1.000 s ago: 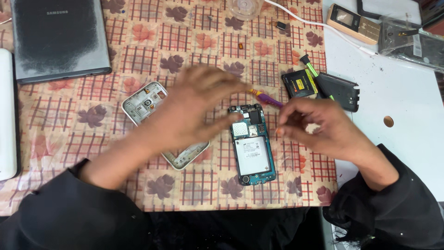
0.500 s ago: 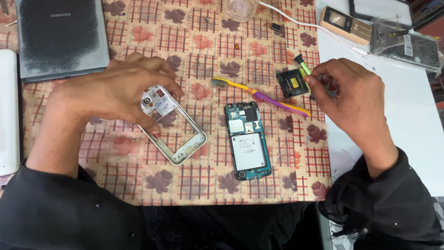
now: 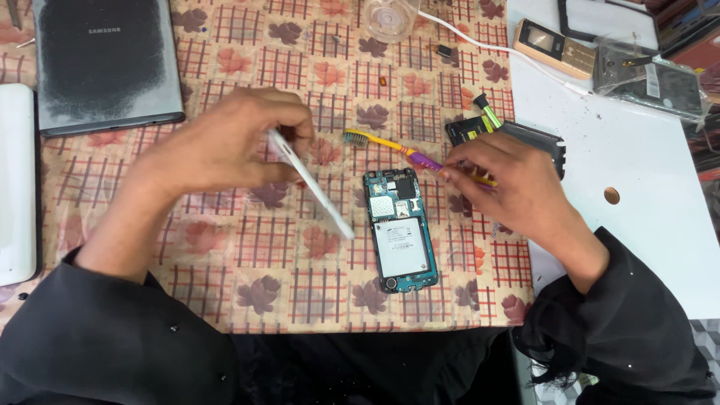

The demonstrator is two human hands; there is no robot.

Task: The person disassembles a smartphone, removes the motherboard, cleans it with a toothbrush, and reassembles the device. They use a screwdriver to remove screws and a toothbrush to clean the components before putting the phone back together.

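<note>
Since half a second ago, the left hand [image 3: 225, 146] has lifted the white phone frame [image 3: 311, 184] off the patterned cloth [image 3: 225, 247] and tilted it edge-on, fingers pinched on its upper end, while the right hand [image 3: 517, 191] has come from the black battery [image 3: 469, 131] to the yellow-and-purple toothbrush [image 3: 397, 146]. Seen from the head camera, the right fingertips close on the toothbrush's purple handle just above the opened phone [image 3: 401, 229], which lies flat between both hands. A grey tablet [image 3: 105, 64] lies at the upper left.
</note>
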